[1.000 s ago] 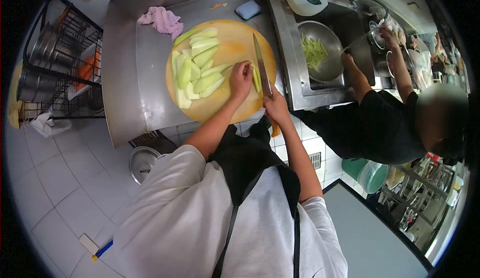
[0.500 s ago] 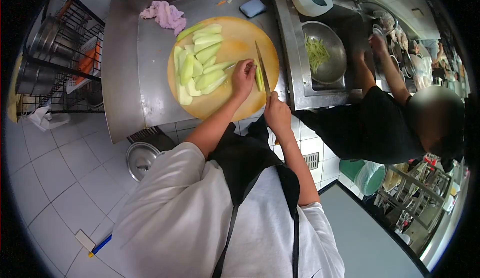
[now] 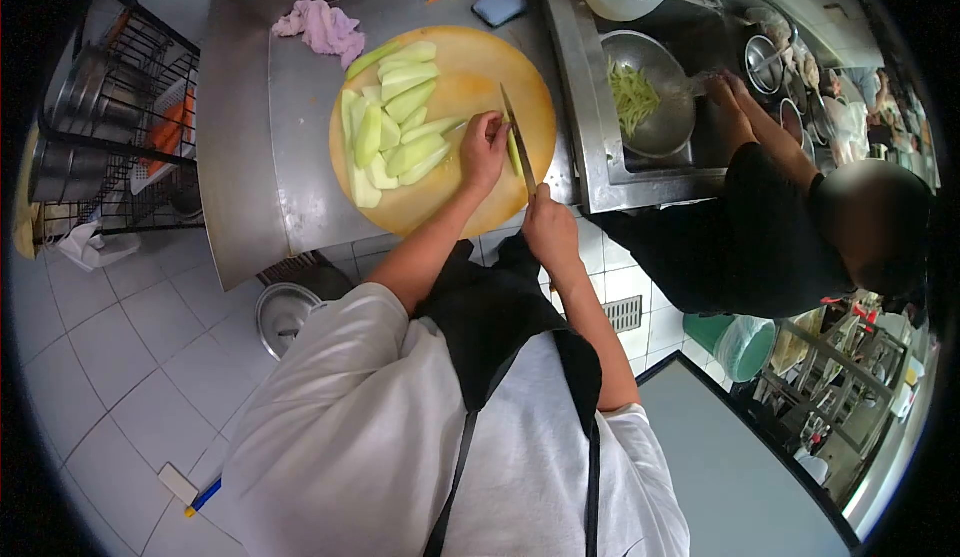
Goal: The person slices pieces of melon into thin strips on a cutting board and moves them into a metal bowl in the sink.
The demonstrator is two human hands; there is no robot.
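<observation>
My right hand (image 3: pixel 551 229) is wrapped round the handle of a long kitchen knife (image 3: pixel 517 139), its blade pointing away from me over a round yellowish cutting board (image 3: pixel 470 57). Left of the blade, my left hand (image 3: pixel 484 154) has its fingers bent, the fingertips against a narrow green vegetable piece (image 3: pixel 515 155) that lies along the knife. Part of that piece is hidden by the fingers and blade. Several peeled, pale green vegetable wedges (image 3: pixel 408 105) lie heaped on the board's left side.
A pink cloth (image 3: pixel 322 29) and a blue sponge (image 3: pixel 499 6) lie on the steel counter (image 3: pixel 300 147). In the sink on the right sits a metal bowl (image 3: pixel 670 107) with green strips. A co-worker (image 3: pixel 720 227) reaches into that sink. A wire rack (image 3: pixel 120 137) stands at the left.
The knife tip and my left hand have shifted slightly left and away in view, as has the whole scene. The co-worker's hands have come together beside the bowl.
</observation>
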